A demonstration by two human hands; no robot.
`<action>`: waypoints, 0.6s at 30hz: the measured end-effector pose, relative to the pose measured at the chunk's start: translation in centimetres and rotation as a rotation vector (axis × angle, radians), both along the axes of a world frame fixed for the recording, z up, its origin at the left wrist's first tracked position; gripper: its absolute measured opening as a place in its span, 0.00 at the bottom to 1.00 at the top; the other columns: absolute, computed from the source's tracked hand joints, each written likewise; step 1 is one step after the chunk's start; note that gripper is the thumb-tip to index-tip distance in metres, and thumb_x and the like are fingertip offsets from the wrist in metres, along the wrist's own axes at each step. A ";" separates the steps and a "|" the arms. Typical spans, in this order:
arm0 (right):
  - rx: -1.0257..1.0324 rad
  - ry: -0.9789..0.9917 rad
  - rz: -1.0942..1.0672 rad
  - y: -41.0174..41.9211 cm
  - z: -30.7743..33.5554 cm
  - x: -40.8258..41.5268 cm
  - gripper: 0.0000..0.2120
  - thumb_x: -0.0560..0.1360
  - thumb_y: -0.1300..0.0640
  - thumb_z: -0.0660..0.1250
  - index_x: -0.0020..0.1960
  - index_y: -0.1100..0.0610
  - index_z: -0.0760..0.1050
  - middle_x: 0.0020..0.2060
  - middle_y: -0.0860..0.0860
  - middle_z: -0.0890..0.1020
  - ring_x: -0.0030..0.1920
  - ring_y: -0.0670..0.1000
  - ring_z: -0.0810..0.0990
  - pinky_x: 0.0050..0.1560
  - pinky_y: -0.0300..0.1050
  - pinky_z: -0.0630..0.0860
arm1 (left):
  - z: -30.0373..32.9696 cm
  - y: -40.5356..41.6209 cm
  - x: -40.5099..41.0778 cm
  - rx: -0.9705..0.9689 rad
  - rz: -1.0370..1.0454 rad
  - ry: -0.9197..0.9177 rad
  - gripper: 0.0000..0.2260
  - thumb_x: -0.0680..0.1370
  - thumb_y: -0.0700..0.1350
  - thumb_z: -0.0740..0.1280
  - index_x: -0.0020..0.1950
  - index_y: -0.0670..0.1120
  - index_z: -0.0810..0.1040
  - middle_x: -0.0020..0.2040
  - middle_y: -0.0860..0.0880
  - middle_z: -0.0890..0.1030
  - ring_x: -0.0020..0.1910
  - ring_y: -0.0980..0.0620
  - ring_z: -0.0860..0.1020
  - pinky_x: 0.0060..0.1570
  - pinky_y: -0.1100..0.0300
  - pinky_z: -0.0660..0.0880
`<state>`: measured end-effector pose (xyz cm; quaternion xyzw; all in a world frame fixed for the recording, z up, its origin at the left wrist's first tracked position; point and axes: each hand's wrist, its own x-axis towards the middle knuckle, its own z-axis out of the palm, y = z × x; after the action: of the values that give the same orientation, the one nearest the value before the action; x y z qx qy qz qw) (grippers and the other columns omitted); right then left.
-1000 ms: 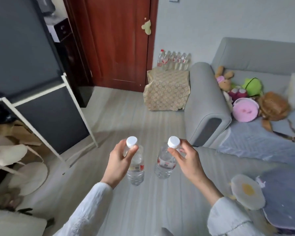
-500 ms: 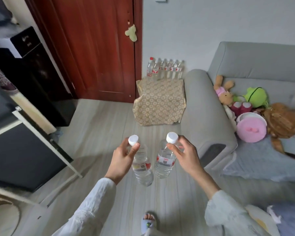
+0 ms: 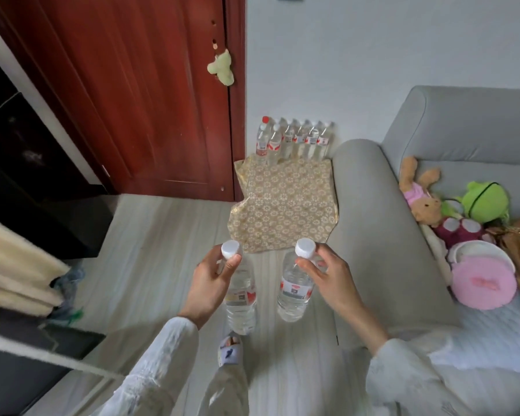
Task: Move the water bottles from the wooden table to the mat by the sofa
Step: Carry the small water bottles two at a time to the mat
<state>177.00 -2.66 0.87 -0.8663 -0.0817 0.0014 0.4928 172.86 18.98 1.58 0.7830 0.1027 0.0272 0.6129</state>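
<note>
Both bottles (image 3: 240,295) clear, white-capped, red-labelled, upright.

You carry two water bottles by their necks, one in your left hand (image 3: 212,283) and one in your right hand (image 3: 327,276), above the pale floor. Ahead lies the patterned mat (image 3: 282,202), touching the sofa (image 3: 382,223) armrest, with a row of bottles (image 3: 294,141) at its far edge.
</note>
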 end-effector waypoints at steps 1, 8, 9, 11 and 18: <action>-0.001 0.001 -0.014 0.5 -0.2 2.2 0.12 0.71 0.56 0.69 0.53 0.58 0.74 0.49 0.51 0.80 0.49 0.50 0.76 0.47 0.30 0.70 | -0.2 0.6 2.5 -0.001 -0.020 -0.002 0.10 0.76 0.48 0.63 0.54 0.47 0.75 0.48 0.50 0.81 0.49 0.54 0.80 0.43 0.68 0.74; 0.043 0.031 -0.099 3.8 0.3 14.8 0.11 0.71 0.56 0.69 0.51 0.49 0.73 0.48 0.44 0.78 0.50 0.47 0.76 0.52 0.39 0.70 | 0.7 4.0 17.3 0.033 -0.120 0.016 0.08 0.75 0.52 0.63 0.52 0.53 0.75 0.46 0.49 0.82 0.49 0.50 0.80 0.49 0.53 0.76; 0.036 0.031 -0.109 3.8 0.3 16.4 0.11 0.71 0.56 0.70 0.51 0.49 0.73 0.48 0.44 0.78 0.50 0.46 0.76 0.52 0.38 0.70 | 0.8 4.2 19.0 0.053 -0.131 0.016 0.08 0.75 0.53 0.63 0.51 0.54 0.74 0.45 0.50 0.82 0.48 0.51 0.80 0.49 0.53 0.75; 0.023 0.032 -0.128 3.8 0.3 19.3 0.12 0.70 0.56 0.70 0.52 0.49 0.73 0.47 0.42 0.78 0.48 0.46 0.77 0.51 0.38 0.71 | 0.9 4.4 22.4 0.078 -0.158 0.011 0.06 0.73 0.56 0.63 0.49 0.58 0.73 0.44 0.56 0.81 0.47 0.55 0.79 0.46 0.59 0.75; -0.035 0.050 -0.149 2.6 -1.4 30.3 0.13 0.69 0.55 0.71 0.53 0.54 0.74 0.47 0.47 0.79 0.49 0.51 0.77 0.52 0.50 0.75 | -1.0 3.1 33.0 0.078 -0.177 0.072 0.09 0.75 0.49 0.65 0.54 0.48 0.75 0.49 0.48 0.81 0.51 0.50 0.79 0.50 0.58 0.74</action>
<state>207.28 -0.02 -0.56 -0.8783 -0.0047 -0.0121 0.4780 205.85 22.12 0.60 0.8128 0.0537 -0.0511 0.5778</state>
